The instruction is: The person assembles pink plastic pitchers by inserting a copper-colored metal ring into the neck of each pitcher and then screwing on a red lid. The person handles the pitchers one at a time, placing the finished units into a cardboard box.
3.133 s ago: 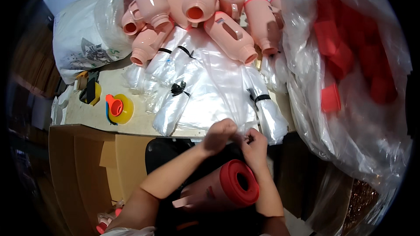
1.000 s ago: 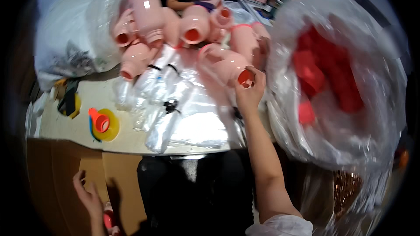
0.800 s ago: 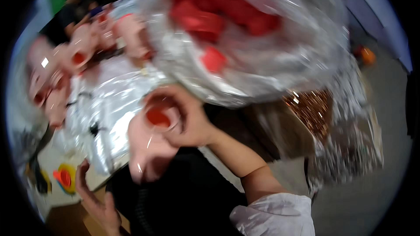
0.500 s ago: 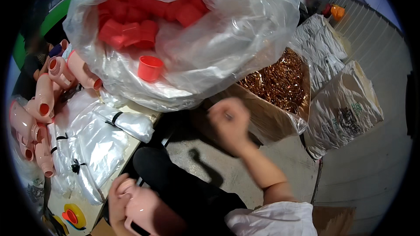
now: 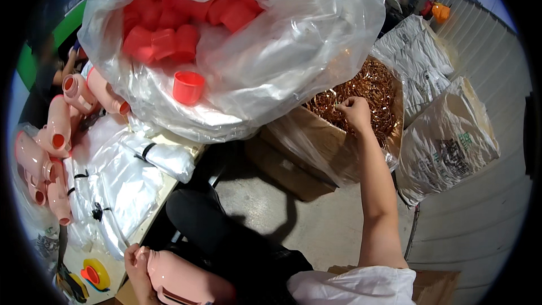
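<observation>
My left hand (image 5: 138,274) is closed round the narrow neck of a glossy pink jug (image 5: 186,277), which lies on its side by my thigh. A handle with a dark gap runs along the jug's lower side. Out to the right, my right hand (image 5: 357,114) is over a carton (image 5: 310,130) lined with clear plastic. Its fingers are pinched together at the surface of the shiny copper-coloured pieces (image 5: 367,87) filling the carton. Whatever sits between those fingertips is too small to make out.
A big clear plastic bag (image 5: 254,79) of red cups (image 5: 189,87) stands ahead. On the table at left are several pink jugs (image 5: 59,121), folded clear bags (image 5: 124,175) and a yellow tape roll (image 5: 96,274). White sacks (image 5: 451,141) stand right; another person's arm (image 5: 68,68) shows far left.
My right hand has moved right and away from me, from in front of the carton to the copper-coloured pieces. My left hand and the jug have shifted slightly left and lower.
</observation>
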`<state>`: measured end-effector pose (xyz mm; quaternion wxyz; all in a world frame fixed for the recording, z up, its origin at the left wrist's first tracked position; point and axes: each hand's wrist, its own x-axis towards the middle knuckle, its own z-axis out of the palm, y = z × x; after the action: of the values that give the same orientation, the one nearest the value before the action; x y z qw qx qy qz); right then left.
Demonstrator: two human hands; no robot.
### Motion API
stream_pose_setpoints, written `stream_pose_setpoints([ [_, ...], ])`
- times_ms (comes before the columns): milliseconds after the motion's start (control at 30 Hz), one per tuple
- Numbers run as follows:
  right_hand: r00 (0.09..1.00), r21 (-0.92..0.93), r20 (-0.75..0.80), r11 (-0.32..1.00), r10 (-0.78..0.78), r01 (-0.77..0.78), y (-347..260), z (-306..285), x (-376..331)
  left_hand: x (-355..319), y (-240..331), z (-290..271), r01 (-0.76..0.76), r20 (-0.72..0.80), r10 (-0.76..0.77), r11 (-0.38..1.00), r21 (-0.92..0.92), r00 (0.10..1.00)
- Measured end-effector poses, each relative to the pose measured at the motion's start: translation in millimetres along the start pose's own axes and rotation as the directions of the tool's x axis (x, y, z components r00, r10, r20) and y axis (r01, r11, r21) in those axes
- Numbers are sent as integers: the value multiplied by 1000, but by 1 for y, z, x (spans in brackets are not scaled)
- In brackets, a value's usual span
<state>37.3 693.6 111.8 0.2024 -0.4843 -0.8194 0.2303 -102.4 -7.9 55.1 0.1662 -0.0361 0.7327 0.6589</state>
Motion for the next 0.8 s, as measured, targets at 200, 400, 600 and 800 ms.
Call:
stream_pose_setpoints([
  [200, 974, 572, -186, 793, -127, 213, -8, -25, -60, 3, -16, 5, -25, 111, 21, 999, 33, 994],
  [400, 817, 938, 333, 79, -470, -337, -100, 20, -166, -13, -6, 9, -104, 93, 97, 992, 74, 991],
  [600, 327, 422, 639, -39, -697, -906, -209, 138, -272, -15, -7, 18, -221, 184, 247, 964, -149, 951],
  [800, 281, 779, 623, 613, -730, -132, -280, 198, -396, -47, 7, 12, -137, 5, 142, 968, -208, 990],
])
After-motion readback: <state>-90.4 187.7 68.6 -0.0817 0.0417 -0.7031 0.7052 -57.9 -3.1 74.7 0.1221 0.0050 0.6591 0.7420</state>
